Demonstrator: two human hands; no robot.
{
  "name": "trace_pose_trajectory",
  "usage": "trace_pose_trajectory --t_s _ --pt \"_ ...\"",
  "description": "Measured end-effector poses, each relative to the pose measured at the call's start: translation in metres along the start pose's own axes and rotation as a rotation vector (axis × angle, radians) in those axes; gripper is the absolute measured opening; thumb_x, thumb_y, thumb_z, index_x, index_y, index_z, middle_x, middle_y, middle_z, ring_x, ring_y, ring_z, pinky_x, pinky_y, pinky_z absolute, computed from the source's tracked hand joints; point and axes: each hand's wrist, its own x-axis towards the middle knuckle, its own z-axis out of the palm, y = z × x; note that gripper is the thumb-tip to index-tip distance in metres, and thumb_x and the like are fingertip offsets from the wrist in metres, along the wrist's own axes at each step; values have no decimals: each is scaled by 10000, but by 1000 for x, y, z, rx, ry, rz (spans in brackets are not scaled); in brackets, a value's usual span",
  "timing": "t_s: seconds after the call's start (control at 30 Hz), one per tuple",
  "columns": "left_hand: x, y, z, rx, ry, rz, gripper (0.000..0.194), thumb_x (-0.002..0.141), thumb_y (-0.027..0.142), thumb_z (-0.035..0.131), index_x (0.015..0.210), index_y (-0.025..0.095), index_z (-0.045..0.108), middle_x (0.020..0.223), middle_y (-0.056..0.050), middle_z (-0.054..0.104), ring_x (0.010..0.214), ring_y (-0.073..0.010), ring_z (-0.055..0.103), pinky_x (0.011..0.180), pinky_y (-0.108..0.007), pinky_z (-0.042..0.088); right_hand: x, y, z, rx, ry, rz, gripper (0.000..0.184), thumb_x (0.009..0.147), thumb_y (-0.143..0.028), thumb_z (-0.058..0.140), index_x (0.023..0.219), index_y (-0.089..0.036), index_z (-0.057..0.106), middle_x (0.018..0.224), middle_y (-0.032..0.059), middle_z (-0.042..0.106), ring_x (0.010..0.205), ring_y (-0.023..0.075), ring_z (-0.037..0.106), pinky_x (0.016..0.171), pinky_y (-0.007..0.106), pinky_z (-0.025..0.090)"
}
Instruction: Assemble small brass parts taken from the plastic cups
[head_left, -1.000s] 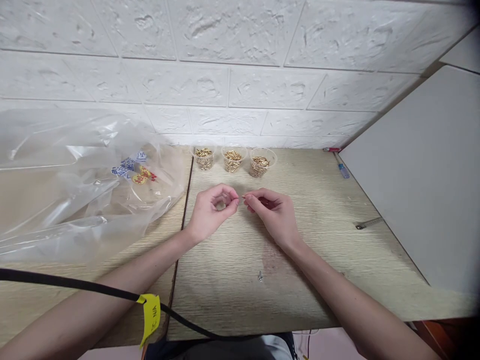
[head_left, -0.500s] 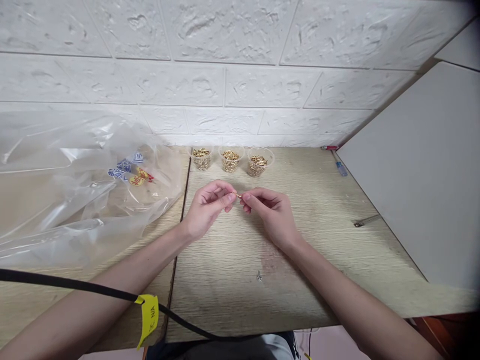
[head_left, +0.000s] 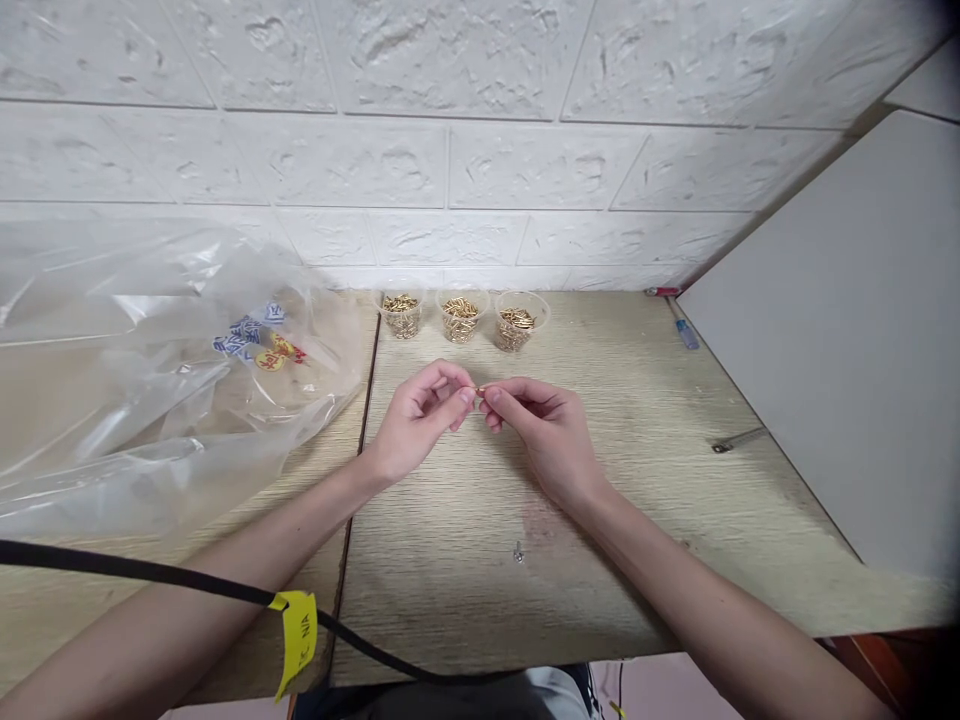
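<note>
Over the table, my left hand [head_left: 420, 420] and my right hand [head_left: 547, 430] meet fingertip to fingertip. Between them shows a tiny gold-coloured metal pin [head_left: 481, 392], pinched by thumb and forefinger from both sides. Most of it is covered by the fingers, so I cannot tell whether it is one piece or two joined. Behind my hands, against the wall, stand three clear plastic cups: a left cup [head_left: 402, 318], a middle cup [head_left: 460, 318] and a right cup [head_left: 513, 330]. Each contains many small gold-coloured metal pieces.
A large clear plastic bag [head_left: 150, 400] covers the left side. A black cable [head_left: 135, 568] with a yellow tag [head_left: 298, 640] crosses in front. Near me lies a small screw [head_left: 518, 552]. To the right are a grey panel [head_left: 840, 330], a blue-handled tool [head_left: 686, 335] and a metal tool [head_left: 731, 441].
My left fingertips, apart from the right ones a second ago, have come over and closed on the pin's other end. The right hand has barely moved. The view has shifted slightly.
</note>
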Motion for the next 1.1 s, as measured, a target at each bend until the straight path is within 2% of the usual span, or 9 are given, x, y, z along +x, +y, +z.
trace_pose_trajectory --t_s 0.13,0.27,0.4,0.6,1.1 --pt "-1 2 2 115 53 57 186 857 322 660 842 152 587 615 19 530 549 -70 473 509 -187 378 0 -3 -2 -67 -8 -24 169 761 -329 724 739 -162 736 644 19 661 593 118 559 591 256 452" --pt "-1 5 4 154 114 126 162 809 297 708 820 147 647 657 0 583 562 -70 507 527 -191 416 0 -4 -4 -174 -32 -67 194 785 -344 694 758 -156 732 638 18 649 600 123 559 578 256 439" --pt "0 8 4 192 119 173 91 796 238 713 831 155 698 735 -18 633 583 -70 540 541 -193 442 0 -3 -7 -278 -47 -146 204 810 -338 670 786 -147 738 665 26 643 618 126 553 574 257 420" --pt "0 6 1 295 132 262 26 795 155 697 810 154 718 737 -15 610 615 -61 531 529 -167 415 2 0 -10 -413 -38 -290 168 835 -285 653 775 -152 736 664 26 635 626 132 556 566 256 406" --pt "1 3 0 341 146 262 29 794 153 692 803 161 719 751 -21 617 638 -78 552 532 -181 418 2 0 -10 -455 -32 -310 164 843 -270 646 784 -145 736 666 28 635 621 129 556 549 250 400"
